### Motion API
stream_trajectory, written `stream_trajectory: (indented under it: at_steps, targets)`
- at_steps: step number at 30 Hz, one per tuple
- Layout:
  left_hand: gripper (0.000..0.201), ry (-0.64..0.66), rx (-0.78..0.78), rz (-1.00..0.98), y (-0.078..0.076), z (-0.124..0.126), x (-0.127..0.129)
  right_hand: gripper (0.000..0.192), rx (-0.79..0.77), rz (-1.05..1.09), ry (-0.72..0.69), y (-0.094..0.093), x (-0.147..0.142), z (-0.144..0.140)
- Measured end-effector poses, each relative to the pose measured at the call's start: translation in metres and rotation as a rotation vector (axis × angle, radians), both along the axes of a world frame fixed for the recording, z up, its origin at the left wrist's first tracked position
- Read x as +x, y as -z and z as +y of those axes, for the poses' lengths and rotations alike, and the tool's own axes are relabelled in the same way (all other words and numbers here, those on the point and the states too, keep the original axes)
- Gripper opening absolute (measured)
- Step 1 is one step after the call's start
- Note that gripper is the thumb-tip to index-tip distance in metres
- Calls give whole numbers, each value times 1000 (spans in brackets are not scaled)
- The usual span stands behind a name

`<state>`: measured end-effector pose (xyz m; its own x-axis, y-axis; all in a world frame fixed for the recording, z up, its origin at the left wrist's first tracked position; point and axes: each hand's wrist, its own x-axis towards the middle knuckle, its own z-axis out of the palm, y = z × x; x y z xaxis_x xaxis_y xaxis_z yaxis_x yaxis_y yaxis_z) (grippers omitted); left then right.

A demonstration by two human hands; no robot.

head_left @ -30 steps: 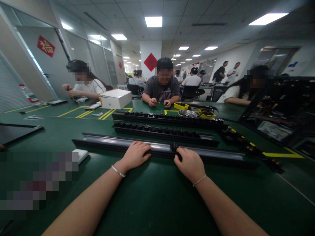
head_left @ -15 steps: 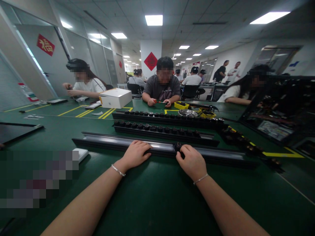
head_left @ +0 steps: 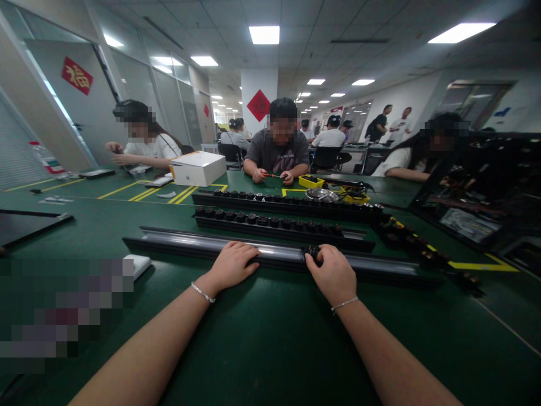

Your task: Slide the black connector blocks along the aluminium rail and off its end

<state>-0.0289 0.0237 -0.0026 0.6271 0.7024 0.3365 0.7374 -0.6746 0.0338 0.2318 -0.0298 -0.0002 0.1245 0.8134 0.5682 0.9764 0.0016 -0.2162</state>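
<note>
On the green table (head_left: 262, 338), the left hand (head_left: 230, 265) lies flat, steadying the long rail (head_left: 177, 243); the right hand (head_left: 333, 276) pinches a small black part (head_left: 311, 251) on the rail; the sliding step calls for steady pressure.

A long black rail (head_left: 270, 255) with a grey channel lies flat across the green table, left to right. A small black clip (head_left: 313, 251) sits in its channel, right of middle.
</note>
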Motion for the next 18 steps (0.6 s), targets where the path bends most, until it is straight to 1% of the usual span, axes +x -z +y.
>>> stream_trajectory:
  at_steps: [1,4,5,10,18]
  targets:
    - [28,-1,-1,-1,0,0,0,24,9,19,8,0,0,2]
    - [28,-3,-7,-4,0,0,1,42,21,34,-1,1,1,7]
    - [28,-3,-8,-5,0,0,1,44,12,28,-15,1,0,8]
    - [28,-10,-4,-2,-1,0,1,33,-43,37,-40,-3,-2,9]
    - [25,-10,-3,-14,-1,-1,2,29,-51,64,-19,-4,-3,7]
